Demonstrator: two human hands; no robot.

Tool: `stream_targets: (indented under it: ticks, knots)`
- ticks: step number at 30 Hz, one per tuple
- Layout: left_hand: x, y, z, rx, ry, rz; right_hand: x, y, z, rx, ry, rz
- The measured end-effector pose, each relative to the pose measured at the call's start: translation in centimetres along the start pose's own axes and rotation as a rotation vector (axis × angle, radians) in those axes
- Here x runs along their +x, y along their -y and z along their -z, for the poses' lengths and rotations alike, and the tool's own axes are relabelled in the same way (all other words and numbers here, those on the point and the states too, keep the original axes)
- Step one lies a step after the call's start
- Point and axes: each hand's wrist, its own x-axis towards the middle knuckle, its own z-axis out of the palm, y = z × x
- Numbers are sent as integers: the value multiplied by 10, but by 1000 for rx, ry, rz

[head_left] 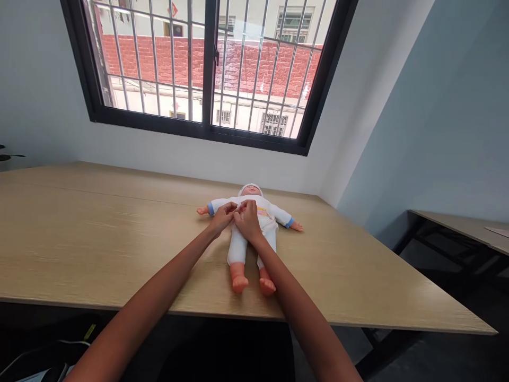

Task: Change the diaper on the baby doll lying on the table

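Note:
A baby doll (237, 248) lies on its back on the wooden table, its head toward the window and its bare feet toward me. It wears a white top with blue cuffs, white trousers and a white cap. My left hand (223, 216) is closed at the side of the doll's top, fingertips pinched on the white cloth. Close beside it, my right hand (248, 218) rests over the doll's belly, its fingers pinched on the same top near a printed pattern. The fingertips of both hands nearly meet.
The light wooden table (119, 239) runs wide to both sides, with its front edge near my body. Behind it stand a wall and a barred window (207, 69). A second table (457, 225) is at the right. Plant leaves (10, 157) show at the far left.

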Motion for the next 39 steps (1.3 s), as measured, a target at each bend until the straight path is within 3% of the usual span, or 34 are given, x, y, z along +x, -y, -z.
stream_targets:
  ticks: [6,14,21,29,36,39]
  knots:
    - [1,8,-1,-97,-45,15,-3,-6,3,-44,-17,-44]
    - [0,8,2,-121,5,28,-2,-8,6,20,-63,-69]
    - [-3,7,0,-212,-81,70,0,-8,9,64,-143,-136]
    - [-2,9,2,-131,9,49,0,-1,11,111,-54,-191]
    - [-4,6,1,-132,69,61,0,-3,11,108,-71,-195]
    - [-7,3,-1,-66,27,39,0,-3,12,110,-97,-207]
